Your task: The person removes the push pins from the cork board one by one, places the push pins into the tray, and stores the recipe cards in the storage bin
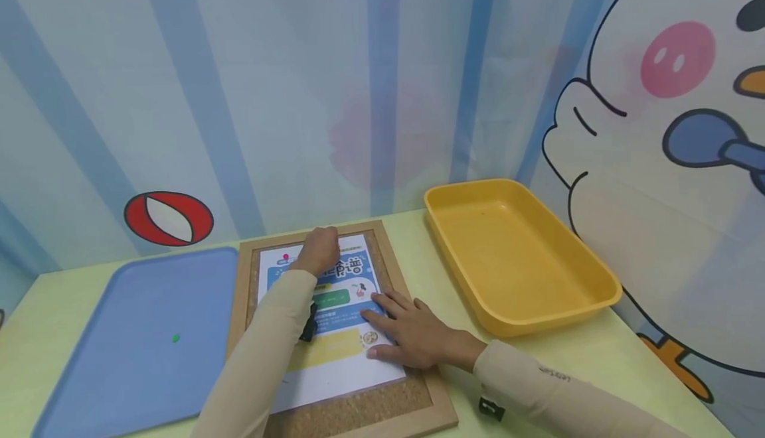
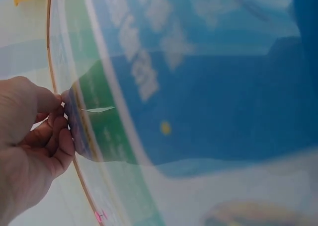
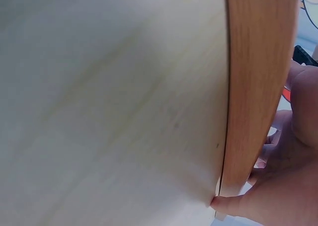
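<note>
A printed paper sheet lies on a cork board with a wooden frame. At the paper's upper left sits a pink pushpin. My left hand is at the sheet's top edge, fingers curled. In the left wrist view its thumb and fingertips pinch together against the printed surface; something small between them is hidden. Spread fingers of my right hand rest flat on the paper's right side, the palm over the frame. In the right wrist view the right thumb touches a pale surface.
Left of the board lies a blue tray with a small green pushpin on it. A deep yellow tray stands to the right. Behind the pale yellow table hangs a printed blue-striped backdrop.
</note>
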Demonstrator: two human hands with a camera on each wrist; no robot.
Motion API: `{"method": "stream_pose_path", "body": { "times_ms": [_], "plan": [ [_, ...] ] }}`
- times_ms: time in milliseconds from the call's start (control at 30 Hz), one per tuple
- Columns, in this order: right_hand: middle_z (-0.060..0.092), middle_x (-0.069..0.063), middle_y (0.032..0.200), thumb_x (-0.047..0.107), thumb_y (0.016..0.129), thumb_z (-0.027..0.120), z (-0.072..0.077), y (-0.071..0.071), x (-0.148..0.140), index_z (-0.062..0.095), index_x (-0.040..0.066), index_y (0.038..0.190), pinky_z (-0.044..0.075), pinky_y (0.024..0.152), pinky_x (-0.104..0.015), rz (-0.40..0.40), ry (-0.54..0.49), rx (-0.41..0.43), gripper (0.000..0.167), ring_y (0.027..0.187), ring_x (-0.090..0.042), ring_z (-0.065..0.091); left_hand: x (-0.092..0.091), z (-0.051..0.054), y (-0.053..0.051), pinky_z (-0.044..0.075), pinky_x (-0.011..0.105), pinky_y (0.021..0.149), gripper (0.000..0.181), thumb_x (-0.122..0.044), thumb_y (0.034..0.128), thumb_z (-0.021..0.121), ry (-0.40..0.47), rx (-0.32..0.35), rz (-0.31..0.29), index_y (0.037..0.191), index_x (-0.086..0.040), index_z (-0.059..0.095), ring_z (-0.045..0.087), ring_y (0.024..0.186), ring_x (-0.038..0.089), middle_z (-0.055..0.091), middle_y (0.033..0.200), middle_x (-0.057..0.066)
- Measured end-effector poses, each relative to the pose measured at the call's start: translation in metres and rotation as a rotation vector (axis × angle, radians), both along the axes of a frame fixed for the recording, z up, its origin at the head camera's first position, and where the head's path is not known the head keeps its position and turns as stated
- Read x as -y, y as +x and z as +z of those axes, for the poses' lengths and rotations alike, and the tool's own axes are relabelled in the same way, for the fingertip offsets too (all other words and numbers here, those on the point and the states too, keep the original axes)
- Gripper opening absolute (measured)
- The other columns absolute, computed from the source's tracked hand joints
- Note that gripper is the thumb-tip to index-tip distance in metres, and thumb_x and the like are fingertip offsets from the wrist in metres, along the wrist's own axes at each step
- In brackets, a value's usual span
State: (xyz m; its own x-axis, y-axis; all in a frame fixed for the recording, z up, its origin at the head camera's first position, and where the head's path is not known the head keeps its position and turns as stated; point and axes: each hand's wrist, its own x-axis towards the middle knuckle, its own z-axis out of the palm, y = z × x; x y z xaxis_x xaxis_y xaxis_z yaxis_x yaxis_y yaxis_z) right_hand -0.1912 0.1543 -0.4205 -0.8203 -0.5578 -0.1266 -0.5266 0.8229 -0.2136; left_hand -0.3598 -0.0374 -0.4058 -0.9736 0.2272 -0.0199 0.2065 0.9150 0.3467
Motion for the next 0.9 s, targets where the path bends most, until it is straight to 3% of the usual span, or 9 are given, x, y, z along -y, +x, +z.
{"method": "stream_pose_path", "body": {
  "times_ms": [333, 500, 900],
  "plan": [
    [0.021, -0.005, 0.167, 0.061, 0.098, 0.044, 0.0, 0.0, 0.0, 0.033, 0.027, 0.156, 0.028, 0.113, -0.067, 0.003, -0.004, -0.006, 0.068, 0.156, -0.031, 0.014, 0.006, 0.0, 0.001, 0.05, 0.042, 0.087, 0.017, -0.008, 0.0971, 0.057, 0.138, 0.032, 0.037, 0.106, -0.002, 0.07, 0.059, 0.093, 0.027, 0.067, 0.101, 0.013],
    [0.021, -0.005, 0.167, 0.06, 0.099, 0.044, 0.0, 0.0, 0.0, 0.033, 0.026, 0.156, 0.028, 0.113, -0.067, 0.004, -0.007, -0.005, 0.068, 0.155, -0.031, 0.014, 0.01, 0.001, 0.003, 0.051, 0.044, 0.093, 0.018, -0.007, 0.0957, 0.06, 0.218, 0.036, 0.081, 0.108, -0.001, 0.072, 0.06, 0.1, 0.029, 0.068, 0.108, 0.015],
    [0.02, -0.005, 0.167, 0.061, 0.098, 0.043, -0.001, -0.001, 0.0, 0.032, 0.027, 0.157, 0.026, 0.114, -0.068, -0.001, -0.031, 0.003, 0.068, 0.156, -0.031, 0.012, 0.02, -0.001, 0.003, 0.05, 0.044, 0.093, 0.021, -0.003, 0.0926, 0.062, 0.317, -0.004, 0.056, 0.11, 0.0, 0.073, 0.06, 0.1, 0.028, 0.071, 0.113, 0.016]
  ]
}}
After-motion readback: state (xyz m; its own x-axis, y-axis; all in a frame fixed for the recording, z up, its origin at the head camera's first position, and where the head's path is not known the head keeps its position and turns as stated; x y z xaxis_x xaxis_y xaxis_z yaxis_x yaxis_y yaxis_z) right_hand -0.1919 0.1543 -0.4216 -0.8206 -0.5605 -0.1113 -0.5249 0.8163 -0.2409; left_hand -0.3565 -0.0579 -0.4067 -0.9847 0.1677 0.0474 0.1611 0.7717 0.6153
